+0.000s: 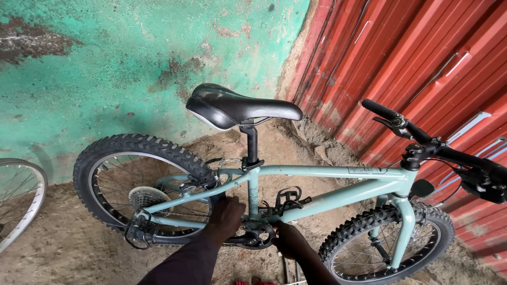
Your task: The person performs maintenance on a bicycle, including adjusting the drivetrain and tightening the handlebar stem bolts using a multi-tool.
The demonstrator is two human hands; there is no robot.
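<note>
While bike stands on dirt ground by green wall and red shutter, both hands sit low at crank; left hand on frame near seat tube, grip unclear; right hand just beside crank, grip unclear; hands apart; spare rim at ground's left edge

Soft, even daylight covers the scene around a pale green bicycle, with no hard shadows and no glare. A faint sheen lies on the black saddle above its frame. Below the frame, the two dark hands merge into shade near the crank. Focus is sharp throughout; wide-angle bending shows at the picture's edges, right of the handlebar.
</note>
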